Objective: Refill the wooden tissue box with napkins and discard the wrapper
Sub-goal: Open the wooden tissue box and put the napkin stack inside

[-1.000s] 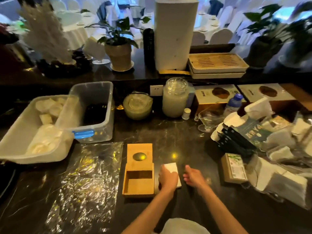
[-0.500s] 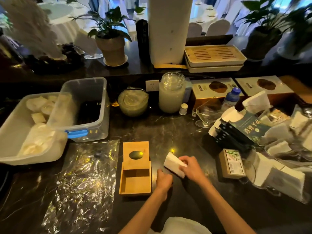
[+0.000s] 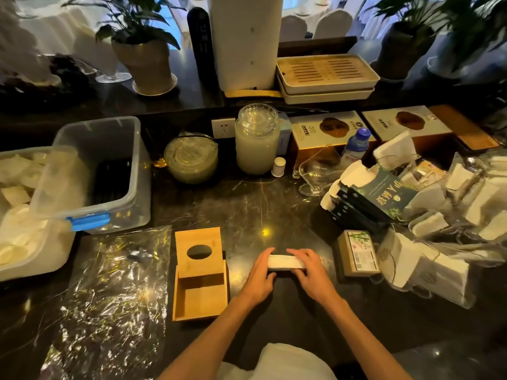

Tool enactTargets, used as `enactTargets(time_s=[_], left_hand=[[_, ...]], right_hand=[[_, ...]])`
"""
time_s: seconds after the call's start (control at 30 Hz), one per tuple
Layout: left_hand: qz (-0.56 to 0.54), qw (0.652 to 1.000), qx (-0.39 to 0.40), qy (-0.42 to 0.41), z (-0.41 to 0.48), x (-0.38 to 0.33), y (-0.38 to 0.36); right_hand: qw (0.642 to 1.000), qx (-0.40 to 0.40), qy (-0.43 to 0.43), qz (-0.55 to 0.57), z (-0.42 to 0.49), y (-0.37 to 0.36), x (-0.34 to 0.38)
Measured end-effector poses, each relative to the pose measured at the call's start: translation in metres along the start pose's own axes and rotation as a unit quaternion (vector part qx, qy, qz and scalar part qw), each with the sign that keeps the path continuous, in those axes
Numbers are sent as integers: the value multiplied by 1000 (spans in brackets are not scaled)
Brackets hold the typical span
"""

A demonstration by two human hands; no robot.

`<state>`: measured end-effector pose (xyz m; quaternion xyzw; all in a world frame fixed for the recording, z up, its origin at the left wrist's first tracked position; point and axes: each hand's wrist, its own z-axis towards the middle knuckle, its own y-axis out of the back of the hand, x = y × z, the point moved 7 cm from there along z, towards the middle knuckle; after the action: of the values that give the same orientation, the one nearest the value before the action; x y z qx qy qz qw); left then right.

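The wooden tissue box [image 3: 201,297] lies open and empty on the dark counter, its lid with an oval hole [image 3: 199,252] slid toward the far end. Just right of it, a white stack of napkins [image 3: 285,262] is held edge-up between both hands. My left hand [image 3: 258,275] grips its left end and my right hand [image 3: 310,272] grips its right end. A crinkled clear plastic wrapper [image 3: 115,292] lies flat on the counter left of the box.
A clear bin with a blue latch [image 3: 96,174] and a white tub [image 3: 30,215] sit at the left. Jars [image 3: 256,141] stand at the back. A small paper packet [image 3: 358,253] and a pile of wrapped napkin packs [image 3: 428,215] crowd the right.
My right hand lifted the napkin stack off the counter, then my left hand joined it. Both hands now hold the stack level, slightly farther from the box.
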<state>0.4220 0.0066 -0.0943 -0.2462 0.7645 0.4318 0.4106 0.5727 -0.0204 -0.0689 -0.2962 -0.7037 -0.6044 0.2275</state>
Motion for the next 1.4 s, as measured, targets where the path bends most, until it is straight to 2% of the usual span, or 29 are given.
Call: enactTargets(time_s=[0.2,0.63,0.73,0.83,0.9,0.97,1.07,1.17,1.3,1.4], left_hand=[[-67,997,-26,17,6,0,4],[-66,997,-9,43,9,7,-7],[-85,995,3,55,11,7,-2],[-118,989,33,88,15,6,8],[-140,980,63,125,18,6,13],[-202,957,98,181,14,7,13],[-239,938,116,224,5,6,11],[-196,948,127,214,-4,1,14],[-43,970,206,124,-15,-18,25],[17,969,230,90,-28,-30,38]], right_hand=[[969,-9,-111,219,-1,-10,-16],[959,-17,-105,262,2,-27,-19],[939,-18,-130,318,5,-21,-22],[903,-26,-182,387,4,-13,-34],[870,2,-222,440,3,-12,-40],[838,50,-249,482,2,-17,-42],[820,87,-268,498,-2,-22,-40],[849,142,-252,442,-8,-16,-31],[868,325,-187,325,-23,-11,4],[898,357,-129,223,-26,-16,36]])
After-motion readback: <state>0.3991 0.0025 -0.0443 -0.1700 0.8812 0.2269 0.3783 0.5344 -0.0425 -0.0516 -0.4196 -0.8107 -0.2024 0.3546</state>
